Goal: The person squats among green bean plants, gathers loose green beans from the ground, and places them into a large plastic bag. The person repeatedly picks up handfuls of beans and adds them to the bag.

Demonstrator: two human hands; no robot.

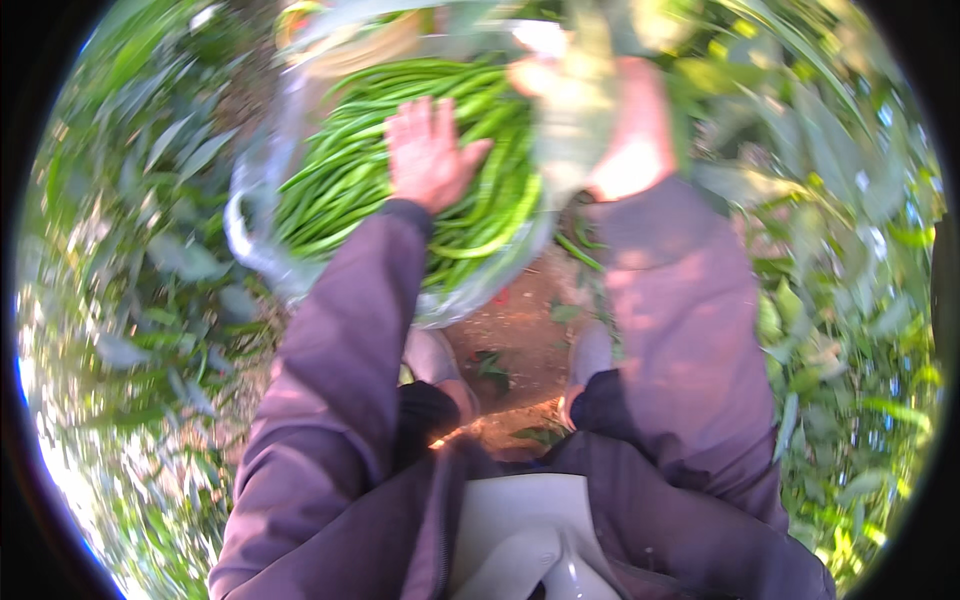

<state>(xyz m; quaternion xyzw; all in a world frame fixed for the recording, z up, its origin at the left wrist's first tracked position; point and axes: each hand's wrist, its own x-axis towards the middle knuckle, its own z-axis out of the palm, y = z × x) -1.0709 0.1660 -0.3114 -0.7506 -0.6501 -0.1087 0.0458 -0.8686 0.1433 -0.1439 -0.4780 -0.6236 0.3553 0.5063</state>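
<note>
Long green chili peppers (pixel 345 202) lie heaped in a container lined with a clear plastic sheet (pixel 247 225). My left hand (pixel 426 154) rests palm down on the heap, fingers straight and thumb spread, gripping nothing. At the container's right side is my right hand (pixel 634 112), badly blurred by motion. A pale, translucent blur, either a leaf or plastic, covers its middle, so whether it holds anything is hidden. Its fingertips reach toward the right edge of the peppers.
Leafy green plants (pixel 825 172) crowd in on the right, and more foliage (pixel 172 262) stands on the left. Reddish bare soil (pixel 517 315) shows between my shoes (pixel 435 356). A loose green pepper (pixel 577 251) lies right of the container. A tan rim (pixel 367 49) curves behind the heap.
</note>
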